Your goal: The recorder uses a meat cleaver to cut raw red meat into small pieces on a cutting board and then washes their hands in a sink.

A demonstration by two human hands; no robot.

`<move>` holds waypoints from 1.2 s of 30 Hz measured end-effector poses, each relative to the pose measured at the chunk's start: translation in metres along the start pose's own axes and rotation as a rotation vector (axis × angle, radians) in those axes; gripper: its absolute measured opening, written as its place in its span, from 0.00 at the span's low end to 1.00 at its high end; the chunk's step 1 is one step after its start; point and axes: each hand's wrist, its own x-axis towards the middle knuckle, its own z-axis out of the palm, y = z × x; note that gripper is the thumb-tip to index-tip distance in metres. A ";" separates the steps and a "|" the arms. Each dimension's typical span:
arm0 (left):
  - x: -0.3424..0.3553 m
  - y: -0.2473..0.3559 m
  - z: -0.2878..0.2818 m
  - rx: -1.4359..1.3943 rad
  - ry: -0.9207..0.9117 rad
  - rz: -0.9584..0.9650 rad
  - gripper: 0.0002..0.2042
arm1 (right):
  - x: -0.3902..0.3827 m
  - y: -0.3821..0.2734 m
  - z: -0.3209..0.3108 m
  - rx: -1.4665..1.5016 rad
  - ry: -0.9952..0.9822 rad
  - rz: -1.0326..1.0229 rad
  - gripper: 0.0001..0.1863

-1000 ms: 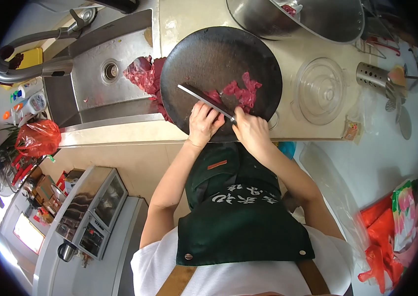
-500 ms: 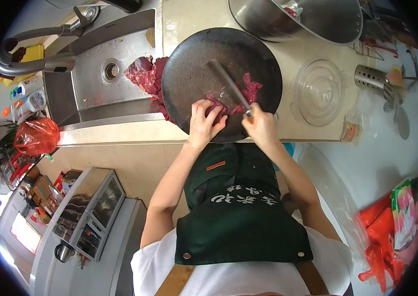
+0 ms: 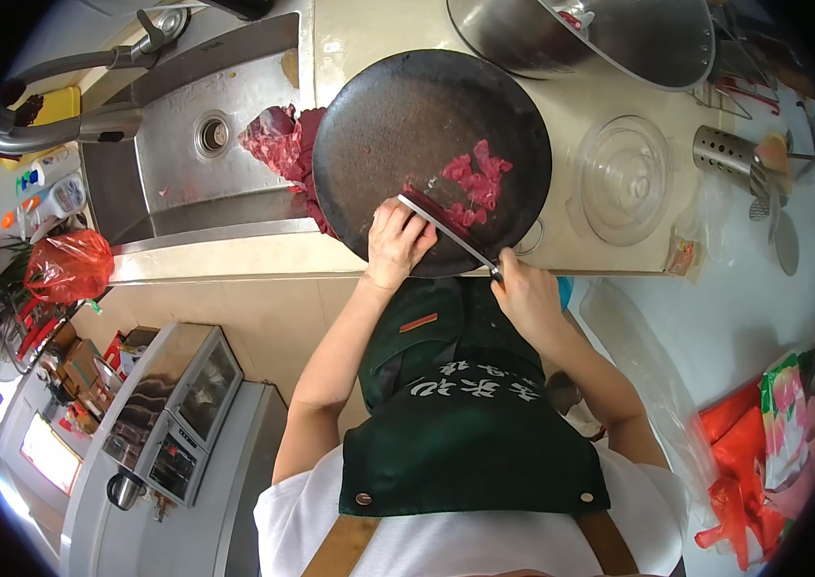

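Observation:
A round dark chopping board (image 3: 407, 125) lies on the counter in front of me. Cut pieces of red raw meat (image 3: 477, 181) lie on its right side. My left hand (image 3: 396, 242) presses down on a strip of meat at the board's near edge. My right hand (image 3: 523, 293) grips the handle of a knife (image 3: 446, 231), whose blade lies flat against the left hand's fingers. A larger slab of raw meat (image 3: 283, 144) rests at the board's left edge, by the sink.
A steel sink (image 3: 206, 144) with a tap is at the left. A big metal bowl (image 3: 609, 38) sits behind the board, a clear lid (image 3: 627, 178) and a steel utensil holder (image 3: 729, 154) at the right. A red bag (image 3: 66, 264) hangs lower left.
The knife has swung and come back down beside my left hand. My right hand has shifted nearer to me. The pile of cut meat has moved right on the board.

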 end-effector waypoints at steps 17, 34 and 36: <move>-0.002 -0.002 -0.002 -0.026 -0.013 -0.017 0.15 | 0.071 -0.047 0.024 -0.029 0.147 -0.046 0.19; -0.006 -0.006 -0.006 0.016 -0.002 0.016 0.17 | -0.004 -0.012 0.003 0.001 0.042 -0.026 0.18; -0.004 -0.007 -0.005 0.013 0.015 0.006 0.16 | -0.006 -0.010 0.000 -0.046 -0.028 0.010 0.17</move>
